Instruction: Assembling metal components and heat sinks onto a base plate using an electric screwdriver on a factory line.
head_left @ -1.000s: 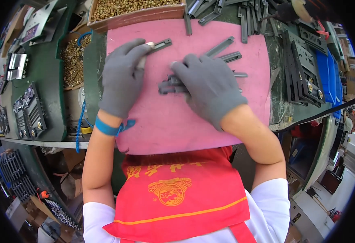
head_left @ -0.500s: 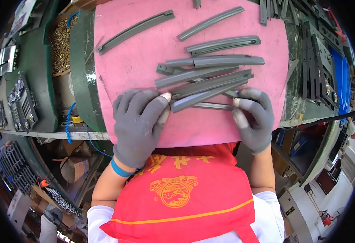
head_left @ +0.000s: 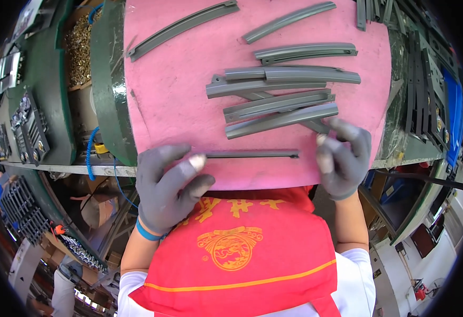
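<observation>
My left hand [head_left: 169,185], in a grey work glove with a pale fingertip, has its fingers apart. Its index fingertip meets the left end of a thin dark grey metal strip [head_left: 252,155] lying on the pink mat [head_left: 173,111]. My right hand [head_left: 345,158], gloved the same way, is open, its curved fingers beside the right end of a crossing grey piece [head_left: 316,126]. Just beyond my hands, several curved grey channel strips lie in a loose pile, among them a smooth front strip [head_left: 281,121] and a grooved strip [head_left: 279,104] behind it.
Farther back lie single curved strips, one at the left [head_left: 184,29] and one at the right [head_left: 289,22]. A box of small brass-coloured parts [head_left: 78,55] stands left of the mat. Dark metal plates [head_left: 422,90] lie at right. A blue coiled hose [head_left: 90,153] hangs at left.
The thin strip now lies apart from the pile, nearer to me. My left hand has moved left and nearer, its fingers spreading; my right hand has shifted slightly right.
</observation>
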### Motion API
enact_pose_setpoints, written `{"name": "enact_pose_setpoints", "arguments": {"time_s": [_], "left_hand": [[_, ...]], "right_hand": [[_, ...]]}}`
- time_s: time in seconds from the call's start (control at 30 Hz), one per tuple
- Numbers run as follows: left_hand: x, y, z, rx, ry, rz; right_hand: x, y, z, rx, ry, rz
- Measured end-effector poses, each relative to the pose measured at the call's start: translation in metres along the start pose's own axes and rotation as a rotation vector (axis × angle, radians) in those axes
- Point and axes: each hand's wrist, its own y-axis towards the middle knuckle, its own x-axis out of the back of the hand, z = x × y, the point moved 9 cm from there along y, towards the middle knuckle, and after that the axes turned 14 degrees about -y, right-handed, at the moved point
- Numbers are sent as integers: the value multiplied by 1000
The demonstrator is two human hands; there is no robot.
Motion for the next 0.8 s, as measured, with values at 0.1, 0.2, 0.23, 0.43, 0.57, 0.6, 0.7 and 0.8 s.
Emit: {"name": "enact_pose_setpoints", "arguments": {"time_s": [0.1, 0.2, 0.23, 0.43, 0.57, 0.6, 0.7, 0.8], "left_hand": [[-14, -2, 6, 2, 215, 150], [-14, 0, 6, -41, 148, 186], [-15, 1, 7, -27, 94, 195], [-11, 9, 9, 2, 34, 102], [-15, 11, 7, -53, 20, 159], [-17, 10, 7, -61, 41, 194], [-17, 8, 7, -68, 66, 227], [-13, 6, 7, -43, 42, 179]], "right_hand": [[-3, 1, -11, -175, -93, -73], [-9, 8, 5, -24, -162, 10], [-9, 10, 14, 57, -142, -8], [-14, 17, 25, -31, -180, 82], [-20, 30, 26, 10, -228, 141], [-21, 34, 25, 7, -221, 145], [-21, 44, 27, 4, -227, 151], [-20, 48, 40, 40, -204, 168]]}}
